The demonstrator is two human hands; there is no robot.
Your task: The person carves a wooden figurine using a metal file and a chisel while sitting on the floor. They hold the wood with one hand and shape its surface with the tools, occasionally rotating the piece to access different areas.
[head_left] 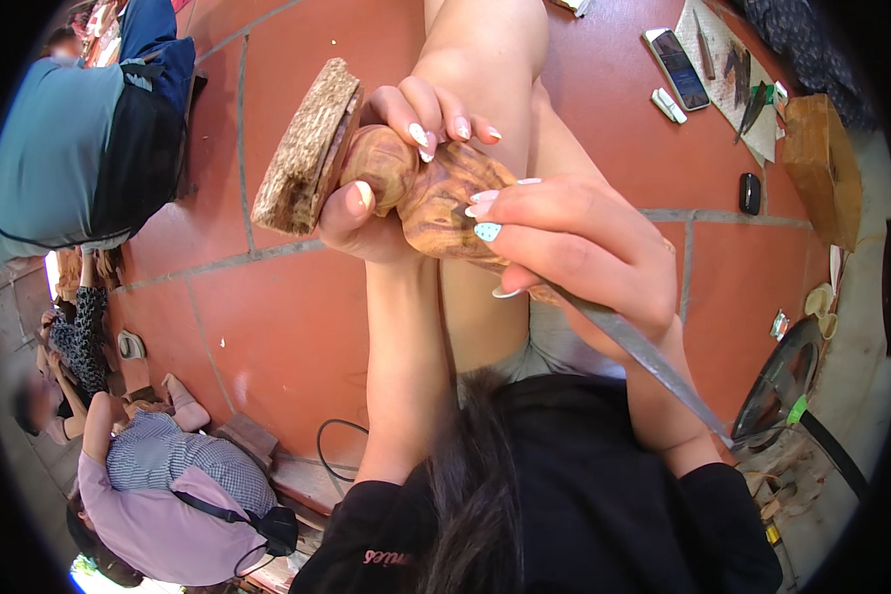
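Observation:
A carved wooden figure (pixel 450 198) with rounded, swirling brown grain lies across both hands above my knees. Its rough, flat-sided base (pixel 310 148) points to the left. My left hand (pixel 386 158) is wrapped round the figure beside that base, fingers over the top and thumb on the near side. In my right hand (pixel 584 247) I grip a long, flat, grey metal tool (pixel 653 368), whose shaft slants down to the lower right. Its dark end (pixel 462 211) appears at my right fingertips against the wood. My right fingers hide part of the figure's right end.
Red tiles (pixel 287 327) cover the floor. A phone (pixel 677 69), a pale mat (pixel 728 59) with tools, a small black case (pixel 750 193) and a wooden block (pixel 820 168) lie to the right. A round black-rimmed object (pixel 777 381) stands lower right. Other people (pixel 168 495) sit at left.

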